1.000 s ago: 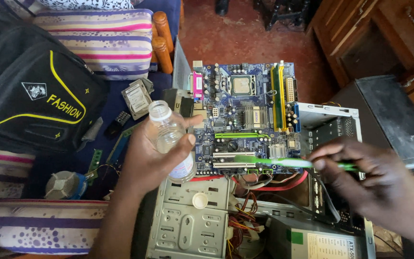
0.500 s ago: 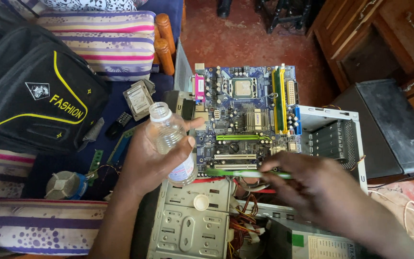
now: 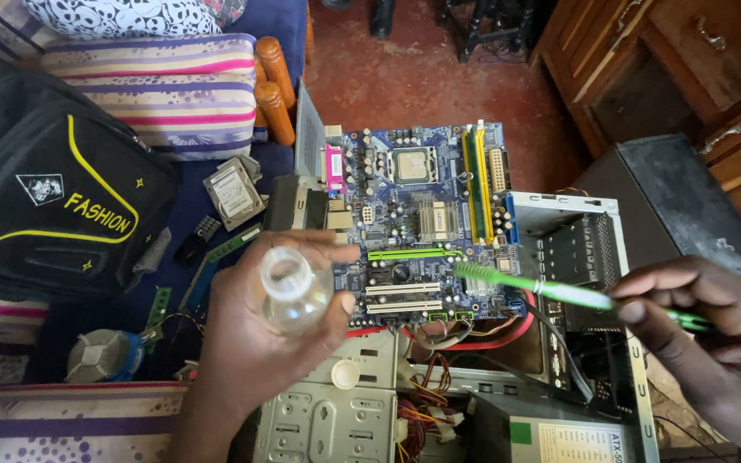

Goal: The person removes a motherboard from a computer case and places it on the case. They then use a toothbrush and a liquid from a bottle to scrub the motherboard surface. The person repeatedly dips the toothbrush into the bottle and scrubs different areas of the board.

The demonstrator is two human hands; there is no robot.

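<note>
My left hand (image 3: 255,343) grips a small clear plastic bottle (image 3: 295,287) with its open mouth turned up toward the camera, just left of a blue motherboard (image 3: 422,214). The bottle's white cap (image 3: 345,374) lies on the grey metal case panel (image 3: 328,420) below. My right hand (image 3: 705,343) holds a green toothbrush (image 3: 559,290) by its handle. The brush head points left and rests over the lower right part of the motherboard, near the white slots.
The motherboard lies on an open computer case (image 3: 576,257) with red and mixed wires (image 3: 473,343) and a power supply (image 3: 559,437). A black backpack (image 3: 53,206), a hard drive (image 3: 233,193), striped cushions (image 3: 173,94) and a dark cabinet (image 3: 679,206) surround it.
The bottle has tipped so its mouth faces the camera. My right hand has drawn back to the right, and the toothbrush head now sits over the board's lower right.
</note>
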